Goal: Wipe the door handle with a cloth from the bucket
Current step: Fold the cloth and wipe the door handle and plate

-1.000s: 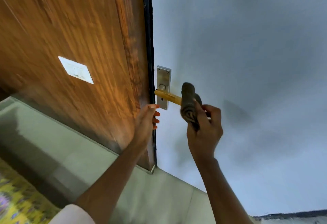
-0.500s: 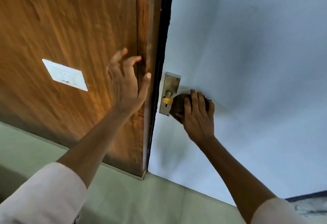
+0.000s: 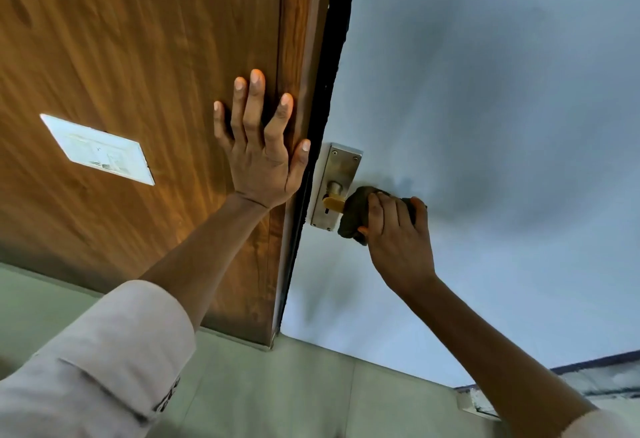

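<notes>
A brass door handle (image 3: pixel 333 202) sticks out from a silver backplate (image 3: pixel 337 174) on the pale grey door (image 3: pixel 485 108). Only its inner end shows. A dark brown cloth (image 3: pixel 353 214) is wrapped around the rest of the handle. My right hand (image 3: pixel 398 233) is closed over the cloth and the handle from below. My left hand (image 3: pixel 263 146) lies flat, fingers spread, on the wooden panel (image 3: pixel 138 74) just left of the door's black edge. No bucket is in view.
A white switch plate (image 3: pixel 98 150) is set in the wooden panel at the left. Greenish floor tiles (image 3: pixel 294 392) run along the bottom. A dark skirting strip (image 3: pixel 595 361) shows at the lower right.
My left hand has gone from low on the door's edge up to the wooden panel, where it now presses flat. My right hand slid the cloth along the handle towards the backplate.
</notes>
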